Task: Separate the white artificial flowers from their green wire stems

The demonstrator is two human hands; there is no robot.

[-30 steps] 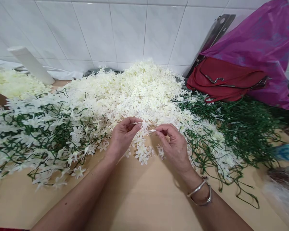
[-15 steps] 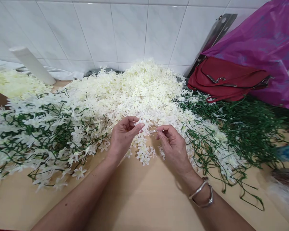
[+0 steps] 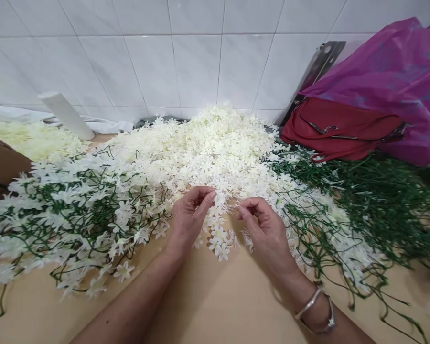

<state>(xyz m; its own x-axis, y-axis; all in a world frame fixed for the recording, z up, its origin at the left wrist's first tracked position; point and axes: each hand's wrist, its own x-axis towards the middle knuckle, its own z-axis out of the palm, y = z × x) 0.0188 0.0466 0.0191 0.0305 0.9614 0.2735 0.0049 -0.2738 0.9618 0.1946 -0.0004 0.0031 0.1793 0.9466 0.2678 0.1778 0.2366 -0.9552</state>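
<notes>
My left hand [image 3: 190,220] is closed in a pinch on a white artificial flower [image 3: 220,198], held just above the near edge of a heap of loose white artificial flowers [image 3: 211,148]. To its right, my right hand [image 3: 267,229] pinches the tip of a thin white stamen [image 3: 233,207] between thumb and forefinger. Whether that stamen is inside the held flower is too small to tell. Between and below the hands, a few loose white flowers [image 3: 220,243] lie on the wooden table [image 3: 215,306]. A bracelet circles my right wrist.
White flowers on green stems [image 3: 82,210] are piled at the left. Bare green stems [image 3: 372,205] lie at the right. Behind them are a red handbag [image 3: 344,126] and a purple plastic bag [image 3: 383,71]. A white roll [image 3: 67,115] leans at the back left, before a tiled wall [image 3: 197,67].
My view has tilted upward, so everything sits lower in the picture. Both hands keep their pinches, with little visible change between them.
</notes>
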